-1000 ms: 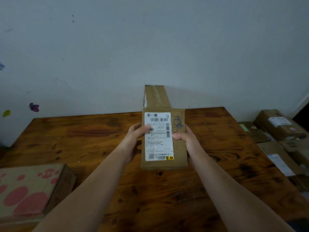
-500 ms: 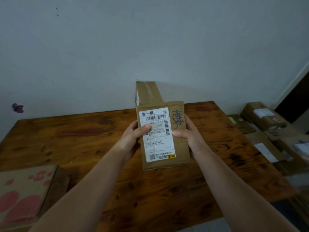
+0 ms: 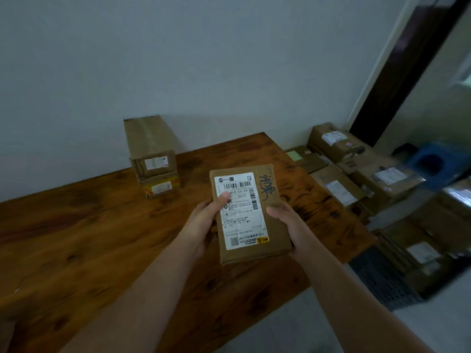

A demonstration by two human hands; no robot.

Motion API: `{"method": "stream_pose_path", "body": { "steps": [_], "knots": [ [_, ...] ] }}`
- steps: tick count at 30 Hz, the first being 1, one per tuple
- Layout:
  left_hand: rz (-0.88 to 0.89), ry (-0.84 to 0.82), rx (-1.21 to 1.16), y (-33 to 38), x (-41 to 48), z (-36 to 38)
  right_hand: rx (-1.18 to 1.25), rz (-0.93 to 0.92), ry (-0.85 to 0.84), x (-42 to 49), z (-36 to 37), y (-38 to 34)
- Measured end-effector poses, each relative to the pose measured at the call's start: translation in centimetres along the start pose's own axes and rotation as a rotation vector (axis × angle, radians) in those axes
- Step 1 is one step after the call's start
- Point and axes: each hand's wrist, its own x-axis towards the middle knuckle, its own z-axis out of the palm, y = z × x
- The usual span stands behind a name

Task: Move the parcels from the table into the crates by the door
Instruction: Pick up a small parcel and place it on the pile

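A flat brown cardboard parcel [image 3: 274, 220] with a white shipping label and black handwriting is held above the wooden table [image 3: 89, 238]. My left hand [image 3: 204, 222] grips its left edge, thumb on the label. My right hand [image 3: 290, 222] grips its right edge. Two more parcels stand stacked at the back of the table near the wall: a long brown box [image 3: 150, 143] on a smaller box [image 3: 161, 186] with a yellow stripe. To the right of the table, several parcels [image 3: 356, 174] lie in dark crates [image 3: 382, 281] near the door.
A dark door frame [image 3: 397, 72] rises at the far right, with a blue object [image 3: 438, 164] at its foot. The grey wall runs behind the table. Light floor shows at the bottom right, beside the table's corner.
The view has swung right: the spotted box at the left has left the frame, the crates and door have come into sight. The held parcel has come off the long box behind it.
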Motion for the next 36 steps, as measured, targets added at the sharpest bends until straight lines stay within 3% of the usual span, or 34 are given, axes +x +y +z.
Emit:
{"method": "stream_pose_path", "body": {
  "steps": [4, 10, 14, 22, 36],
  "knots": [
    [-0.023, -0.099, 0.008, -1.2, 3.0, 8.7, 0.032, -0.053, 0.083, 0.5, -8.7, -3.1],
    [-0.059, -0.115, -0.036, -4.0, 8.8, 24.8, 0.030, -0.043, 0.217, 0.8, -24.5, -10.1],
    [-0.096, -0.093, -0.080, -4.8, 11.7, 33.2, 0.046, -0.029, 0.211, 1.1, -32.1, -13.6],
    [-0.073, 0.004, -0.072, -4.7, 20.7, 42.4, 0.063, 0.056, 0.288, 8.1, -40.5, -16.6],
    [-0.117, 0.004, -0.045, -1.2, 42.1, 54.9, 0.147, -0.016, 0.425, 27.3, -51.4, -29.0]
  ]
}}
